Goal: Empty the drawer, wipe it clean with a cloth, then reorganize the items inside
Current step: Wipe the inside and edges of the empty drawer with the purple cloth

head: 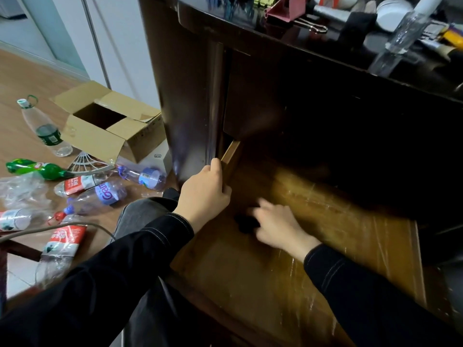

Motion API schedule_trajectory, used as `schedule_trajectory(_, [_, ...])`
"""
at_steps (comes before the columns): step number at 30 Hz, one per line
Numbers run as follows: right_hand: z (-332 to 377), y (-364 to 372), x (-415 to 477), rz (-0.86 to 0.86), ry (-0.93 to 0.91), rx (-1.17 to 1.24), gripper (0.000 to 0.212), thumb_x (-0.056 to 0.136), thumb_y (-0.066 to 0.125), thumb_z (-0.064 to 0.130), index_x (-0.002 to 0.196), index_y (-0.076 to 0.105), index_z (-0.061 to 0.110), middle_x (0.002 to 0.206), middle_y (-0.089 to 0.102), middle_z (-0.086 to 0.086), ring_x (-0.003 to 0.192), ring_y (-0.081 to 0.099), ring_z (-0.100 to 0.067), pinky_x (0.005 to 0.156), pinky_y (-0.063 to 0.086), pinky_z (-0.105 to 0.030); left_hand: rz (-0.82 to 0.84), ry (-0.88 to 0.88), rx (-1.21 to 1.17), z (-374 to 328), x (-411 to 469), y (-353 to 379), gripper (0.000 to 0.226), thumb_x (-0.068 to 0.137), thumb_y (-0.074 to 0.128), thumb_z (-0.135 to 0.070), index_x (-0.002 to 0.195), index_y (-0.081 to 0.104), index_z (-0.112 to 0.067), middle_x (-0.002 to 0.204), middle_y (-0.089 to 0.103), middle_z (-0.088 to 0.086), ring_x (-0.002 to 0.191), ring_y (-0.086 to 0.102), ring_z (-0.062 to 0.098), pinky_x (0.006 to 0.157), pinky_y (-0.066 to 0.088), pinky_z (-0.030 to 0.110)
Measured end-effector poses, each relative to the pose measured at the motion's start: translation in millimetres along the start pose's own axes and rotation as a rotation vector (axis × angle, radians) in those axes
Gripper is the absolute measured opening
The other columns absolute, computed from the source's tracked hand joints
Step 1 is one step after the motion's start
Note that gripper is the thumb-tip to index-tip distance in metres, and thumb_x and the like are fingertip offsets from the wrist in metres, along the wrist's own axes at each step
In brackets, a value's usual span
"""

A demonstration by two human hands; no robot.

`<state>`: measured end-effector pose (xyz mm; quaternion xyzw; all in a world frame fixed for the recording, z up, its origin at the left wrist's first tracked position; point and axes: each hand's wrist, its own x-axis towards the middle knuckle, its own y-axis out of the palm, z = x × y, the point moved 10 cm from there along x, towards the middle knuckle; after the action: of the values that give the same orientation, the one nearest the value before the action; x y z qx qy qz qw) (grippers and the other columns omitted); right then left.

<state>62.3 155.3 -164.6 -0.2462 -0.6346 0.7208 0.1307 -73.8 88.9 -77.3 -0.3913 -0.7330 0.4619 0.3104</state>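
The wooden drawer (313, 246) is pulled out of the dark cabinet, and its scratched brown floor is bare except for what my right hand holds. My left hand (204, 194) grips the drawer's left side wall near the back corner. My right hand (278, 226), blurred by motion, rests inside the drawer on a small dark object (246, 221), which may be a cloth; its exact nature is unclear. Items taken out lie on the cabinet top: a pink binder clip (280, 8), a clear bottle (398, 36), a white round tin (393, 13) and other small things.
On the wooden floor to the left lie an open cardboard box (107, 121), several empty plastic bottles (45, 128) and a white fan-shaped piece (85, 161). A grey cable (50, 229) runs across the floor. My knee in grey trousers (142, 214) is beside the drawer.
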Motion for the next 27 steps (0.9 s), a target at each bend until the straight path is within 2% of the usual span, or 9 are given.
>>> schedule_trajectory(3, [-38.5, -20.2, 11.6, -0.079, 0.170, 0.039, 0.039, 0.089, 0.062, 0.017, 0.127, 0.061, 0.025, 0.124, 0.053, 0.002, 0.081, 0.066, -0.021, 0.067, 0.046, -0.031, 0.015, -0.010, -0.017, 1.2, -0.4, 0.6, 0.039, 0.094, 0.054, -0.035, 0.124, 0.039, -0.015, 0.096, 0.058, 0.003, 0.081, 0.063, 0.027, 0.072, 0.059, 0.042])
schedule_trajectory(5, [-45.8, -29.7, 10.9, -0.143, 0.231, 0.042, 0.036, 0.090, 0.063, 0.018, 0.125, 0.062, 0.025, 0.116, 0.051, 0.003, 0.073, 0.062, -0.020, 0.062, 0.046, -0.030, 0.020, -0.014, -0.021, 2.1, -0.4, -0.4, 0.038, 0.094, 0.054, -0.034, 0.124, 0.039, -0.015, 0.095, 0.058, 0.003, 0.081, 0.063, 0.026, 0.072, 0.059, 0.042])
schedule_trajectory(7, [-25.1, -21.7, 1.7, -0.134, 0.183, 0.039, 0.035, 0.087, 0.065, 0.012, 0.121, 0.066, 0.021, 0.124, 0.053, -0.001, 0.066, 0.061, -0.016, 0.068, 0.053, -0.033, 0.023, -0.016, -0.036, 2.3, -1.4, -1.0, 0.036, 0.094, 0.054, -0.033, 0.122, 0.040, -0.014, 0.095, 0.058, 0.003, 0.081, 0.063, 0.028, 0.072, 0.058, 0.042])
schedule_trajectory(9, [5.9, -1.8, -15.1, -0.066, 0.088, 0.081, 0.041, 0.084, 0.066, 0.007, 0.122, 0.069, 0.023, 0.138, 0.054, -0.010, 0.072, 0.068, -0.019, 0.080, 0.056, -0.041, 0.008, -0.004, -0.045, 0.6, -1.7, -1.4, 0.032, 0.093, 0.054, -0.031, 0.115, 0.039, -0.014, 0.092, 0.056, 0.004, 0.080, 0.062, 0.030, 0.069, 0.055, 0.041])
schedule_trajectory(13, [17.4, 11.0, -26.5, -0.029, 0.013, 0.087, 0.042, 0.085, 0.063, 0.012, 0.125, 0.068, 0.025, 0.144, 0.052, -0.015, 0.083, 0.071, -0.027, 0.080, 0.059, -0.045, 0.002, 0.000, -0.045, 1.1, -0.2, -0.3, 0.034, 0.093, 0.055, -0.031, 0.117, 0.039, -0.014, 0.090, 0.055, 0.003, 0.078, 0.061, 0.028, 0.068, 0.056, 0.041])
schedule_trajectory(15, [-11.3, -3.4, -14.2, -0.068, 0.142, 0.089, 0.036, 0.088, 0.062, 0.015, 0.123, 0.066, 0.023, 0.138, 0.054, -0.007, 0.082, 0.069, -0.024, 0.078, 0.056, -0.043, 0.018, -0.001, -0.051, 1.6, -0.4, 0.4, 0.037, 0.094, 0.055, -0.033, 0.122, 0.039, -0.014, 0.092, 0.056, 0.003, 0.078, 0.062, 0.025, 0.070, 0.058, 0.042])
schedule_trajectory(18, [-37.5, -26.3, -1.3, -0.132, 0.256, 0.055, 0.034, 0.092, 0.063, 0.020, 0.126, 0.063, 0.024, 0.111, 0.050, 0.004, 0.077, 0.064, -0.023, 0.069, 0.052, -0.036, 0.026, -0.004, -0.065, 1.7, -1.7, -0.2, 0.036, 0.095, 0.054, -0.033, 0.123, 0.040, -0.014, 0.092, 0.057, 0.002, 0.077, 0.062, 0.023, 0.071, 0.059, 0.041])
schedule_trajectory(24, [17.9, 0.8, -36.0, -0.054, -0.006, 0.053, 0.059, 0.088, 0.065, 0.011, 0.143, 0.047, 0.021, 0.111, 0.054, -0.001, 0.061, 0.059, -0.017, 0.047, 0.047, -0.029, 0.010, -0.003, -0.055, 1.1, -1.4, -0.8, 0.036, 0.093, 0.056, -0.032, 0.120, 0.040, -0.014, 0.092, 0.057, 0.004, 0.078, 0.062, 0.027, 0.070, 0.058, 0.041])
schedule_trajectory(27, [15.8, 7.9, -36.2, -0.062, -0.020, 0.059, 0.044, 0.089, 0.063, 0.016, 0.132, 0.057, 0.026, 0.103, 0.050, 0.004, 0.059, 0.055, -0.015, 0.050, 0.037, -0.026, 0.002, 0.004, -0.049, 0.6, 0.0, 0.0, 0.038, 0.093, 0.057, -0.032, 0.121, 0.040, -0.013, 0.091, 0.057, 0.004, 0.078, 0.062, 0.027, 0.070, 0.058, 0.041])
